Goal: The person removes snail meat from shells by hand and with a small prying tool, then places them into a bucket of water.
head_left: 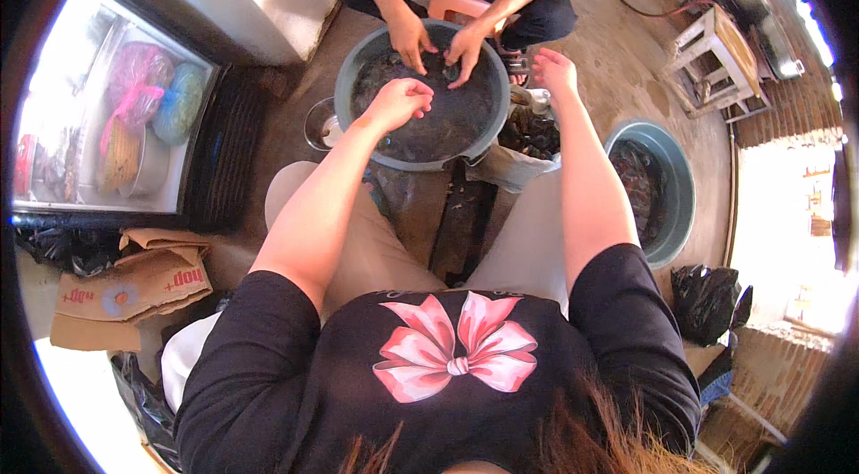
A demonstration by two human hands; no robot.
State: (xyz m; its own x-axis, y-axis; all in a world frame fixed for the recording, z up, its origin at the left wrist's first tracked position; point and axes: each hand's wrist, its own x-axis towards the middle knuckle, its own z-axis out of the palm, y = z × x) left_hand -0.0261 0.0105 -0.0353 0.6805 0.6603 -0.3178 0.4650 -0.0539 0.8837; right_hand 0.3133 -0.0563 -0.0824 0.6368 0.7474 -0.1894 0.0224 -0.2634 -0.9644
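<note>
Before me stands a round blue-grey plastic tub (pixel 345 92) of dark, murky water. My left hand (pixel 402 104) is over its near left part, fingers curled; whether they hold something small I cannot tell. To the right of the tub, my right hand (pixel 556 75) is raised with fingers loosely bent and apart, and nothing shows in it. Below it lies an opened pale sack (pixel 513 167) with dark, glossy pieces (pixel 530 132), too blurred to name surely. Across the tub, another person's two hands (pixel 436 48) hold a small dark object (pixel 451 73) at the water.
A second blue-grey tub (pixel 681 206) with dark reddish contents stands at right, near a black plastic bag (pixel 704 303). A worn wooden stool (pixel 721 51) is beyond. At left are a glass-door display fridge (pixel 201 105), flattened cardboard (pixel 134 286) and a metal bowl (pixel 315 125).
</note>
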